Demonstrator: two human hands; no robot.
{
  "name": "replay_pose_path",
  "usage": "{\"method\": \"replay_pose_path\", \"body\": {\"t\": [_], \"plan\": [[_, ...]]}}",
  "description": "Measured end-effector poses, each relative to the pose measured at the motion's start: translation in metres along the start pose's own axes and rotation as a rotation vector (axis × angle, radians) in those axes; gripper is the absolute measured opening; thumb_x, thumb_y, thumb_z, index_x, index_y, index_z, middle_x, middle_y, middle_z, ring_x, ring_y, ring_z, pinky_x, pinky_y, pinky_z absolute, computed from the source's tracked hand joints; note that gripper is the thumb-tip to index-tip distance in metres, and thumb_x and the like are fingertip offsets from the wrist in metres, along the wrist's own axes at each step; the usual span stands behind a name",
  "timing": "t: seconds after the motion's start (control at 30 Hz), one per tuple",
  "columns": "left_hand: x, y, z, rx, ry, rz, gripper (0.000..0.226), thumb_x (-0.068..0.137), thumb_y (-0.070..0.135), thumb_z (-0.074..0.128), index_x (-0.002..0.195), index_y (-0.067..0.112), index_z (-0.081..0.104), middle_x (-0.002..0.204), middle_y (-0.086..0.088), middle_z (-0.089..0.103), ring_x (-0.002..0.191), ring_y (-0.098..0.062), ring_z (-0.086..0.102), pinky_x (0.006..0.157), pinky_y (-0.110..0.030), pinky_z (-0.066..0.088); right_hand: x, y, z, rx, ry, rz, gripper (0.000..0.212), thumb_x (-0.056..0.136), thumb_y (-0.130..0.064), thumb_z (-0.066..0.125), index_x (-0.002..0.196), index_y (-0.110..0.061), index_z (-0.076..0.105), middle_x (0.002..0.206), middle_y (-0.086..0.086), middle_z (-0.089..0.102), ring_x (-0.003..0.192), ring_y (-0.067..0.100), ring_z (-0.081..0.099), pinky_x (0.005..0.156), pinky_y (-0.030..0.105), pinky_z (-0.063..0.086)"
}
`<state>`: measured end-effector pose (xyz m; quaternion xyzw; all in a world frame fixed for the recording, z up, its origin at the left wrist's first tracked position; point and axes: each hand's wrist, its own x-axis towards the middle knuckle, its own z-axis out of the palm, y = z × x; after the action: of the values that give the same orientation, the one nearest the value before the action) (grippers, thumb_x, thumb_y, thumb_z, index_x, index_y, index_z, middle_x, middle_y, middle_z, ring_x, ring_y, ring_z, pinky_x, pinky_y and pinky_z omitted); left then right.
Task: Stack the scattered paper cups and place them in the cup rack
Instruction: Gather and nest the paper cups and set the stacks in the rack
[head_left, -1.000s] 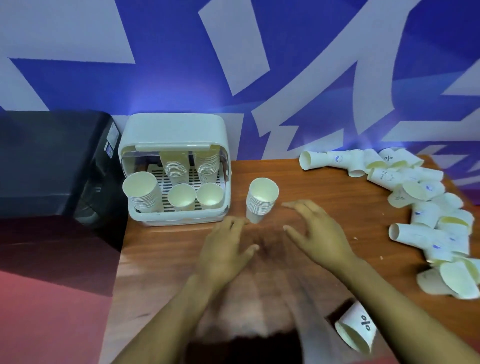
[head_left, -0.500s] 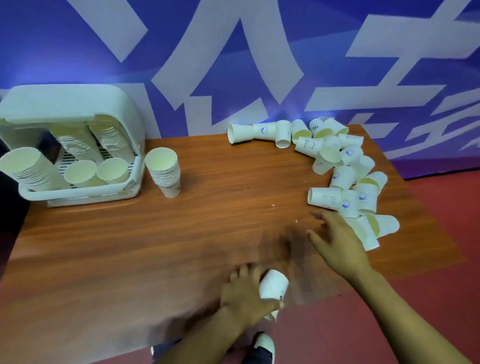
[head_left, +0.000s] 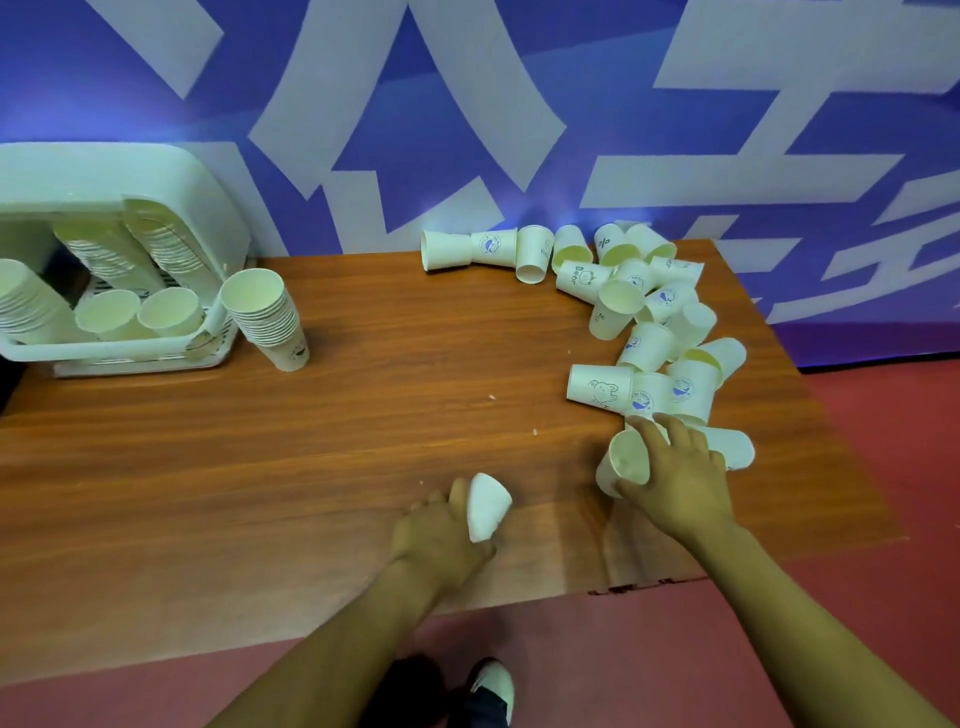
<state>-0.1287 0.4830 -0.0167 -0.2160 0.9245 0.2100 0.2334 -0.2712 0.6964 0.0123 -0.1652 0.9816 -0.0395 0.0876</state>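
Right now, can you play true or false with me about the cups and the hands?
1. The left hand holds a paper cup. True.
2. The right hand is empty. False: it grips a cup at the near end of the scattered pile.
3. A stack of cups stands on the table beside the cup rack. True.
4. The cup rack is empty. False: it holds several cup stacks.
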Motion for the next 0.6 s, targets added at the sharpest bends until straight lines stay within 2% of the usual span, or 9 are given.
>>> {"method": "replay_pose_path", "body": {"t": [0.1,0.2,0.37,0.5,0.6], "plan": [[0.003,0.008,-0.003,-0.014,0.017,-0.007,0.075,0.08,0.055,0.058,0.14,0.025,0.024,0.135,-0.003,0.047,0.123,-0.026,0.046,0.094,-0.033,0.04,0.011,0.008,0.0,-0.024,-0.087,0.003,0.086,0.074,-0.05,0.068,0.146,-0.034,0.024,0.152,0.003,0.027,0.137,0.028,0.026,0.106,0.046,0.03],[0.006,0.013,-0.005,-0.007,0.048,-0.004,0.076,0.081,0.055,0.057,0.142,0.026,0.023,0.139,-0.001,0.044,0.125,-0.026,0.044,0.097,-0.034,0.038,0.018,0.01,0.002,-0.02,-0.148,-0.014,0.089,0.074,-0.051,0.069,0.147,-0.035,0.021,0.148,-0.001,0.033,0.136,0.027,0.027,0.106,0.045,0.029],[0.008,0.014,-0.007,0.072,0.069,0.004,0.079,0.08,0.06,0.056,0.146,0.031,0.022,0.14,-0.002,0.044,0.124,-0.027,0.044,0.103,-0.04,0.032,0.023,0.009,0.003,-0.014,-0.148,-0.035,0.085,0.076,-0.049,0.066,0.147,-0.034,0.022,0.143,-0.002,0.04,0.133,0.025,0.031,0.107,0.043,0.028],[0.012,0.01,-0.009,0.009,0.065,-0.007,0.082,0.078,0.059,0.061,0.146,0.033,0.022,0.137,0.0,0.044,0.123,-0.028,0.045,0.1,-0.039,0.037,0.025,0.009,0.001,0.008,-0.15,-0.045,0.082,0.076,-0.048,0.065,0.146,-0.033,0.024,0.141,-0.001,0.043,0.132,0.025,0.033,0.106,0.043,0.028],[0.013,0.007,-0.011,-0.129,0.052,0.006,0.084,0.078,0.051,0.066,0.147,0.032,0.023,0.135,-0.003,0.042,0.12,-0.027,0.048,0.097,-0.037,0.044,0.025,0.006,0.0,0.019,-0.16,-0.041,0.082,0.077,-0.048,0.066,0.146,-0.034,0.024,0.141,-0.002,0.043,0.131,0.024,0.033,0.106,0.043,0.028]]}}
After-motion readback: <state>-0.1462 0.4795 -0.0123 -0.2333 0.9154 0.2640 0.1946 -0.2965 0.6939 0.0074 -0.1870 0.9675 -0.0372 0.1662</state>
